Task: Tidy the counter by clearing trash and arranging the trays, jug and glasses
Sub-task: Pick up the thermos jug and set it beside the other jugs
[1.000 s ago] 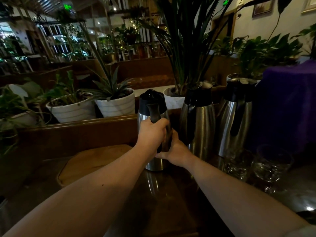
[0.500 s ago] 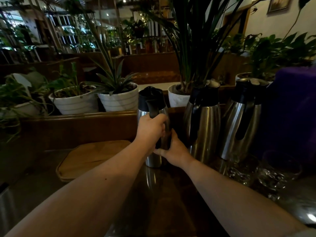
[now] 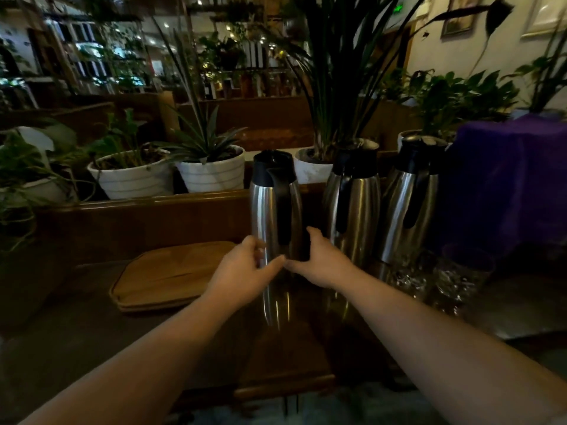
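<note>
A steel jug [image 3: 266,207] with a black lid and handle stands upright on the dark counter [image 3: 300,348], its handle facing me. My left hand [image 3: 245,271] is off the handle, low at the jug's left base, fingers loose and blurred. My right hand [image 3: 322,262] cups the jug's lower right side, thumb up. Two more steel jugs [image 3: 352,207] [image 3: 409,197] stand in a row to its right. Two clear glasses [image 3: 408,277] [image 3: 460,274] sit in front of them. A wooden tray stack [image 3: 168,274] lies to the left.
A raised wooden ledge [image 3: 147,207] runs behind the counter, carrying white plant pots [image 3: 211,173]. Something under a purple cloth [image 3: 509,179] rises at the right. The counter's front edge [image 3: 282,391] is close to me.
My left hand has let go of the jug's handle and dropped to its base. The jug now stands on the counter, left of the other two.
</note>
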